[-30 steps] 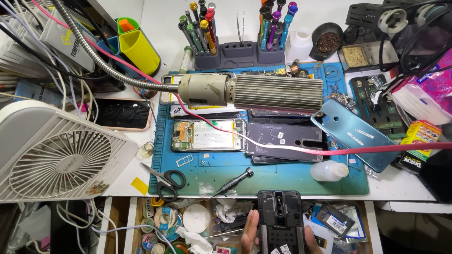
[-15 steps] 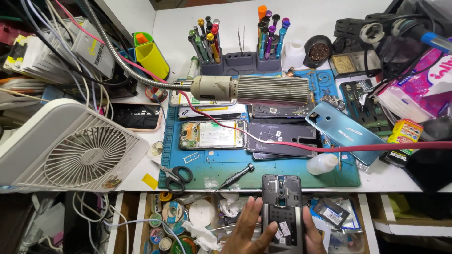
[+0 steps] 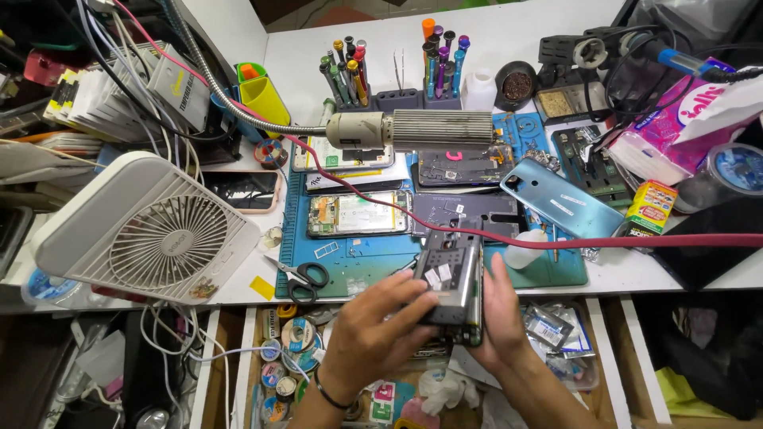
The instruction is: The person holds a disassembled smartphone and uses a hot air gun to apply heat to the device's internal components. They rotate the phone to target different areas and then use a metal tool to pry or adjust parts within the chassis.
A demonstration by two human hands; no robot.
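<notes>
Both hands have lifted the opened phone (image 3: pixel 450 286) up over the mat's (image 3: pixel 358 270) front edge, left hand (image 3: pixel 373 330) curled over its near end, right hand (image 3: pixel 497 318) clasping its side; best kept level, fingertips off the bare board.

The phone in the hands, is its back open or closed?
Open. The phone has no back cover, so its dark inner parts and small white stickers show. The left hand and right hand hold it over the drawer.
</notes>
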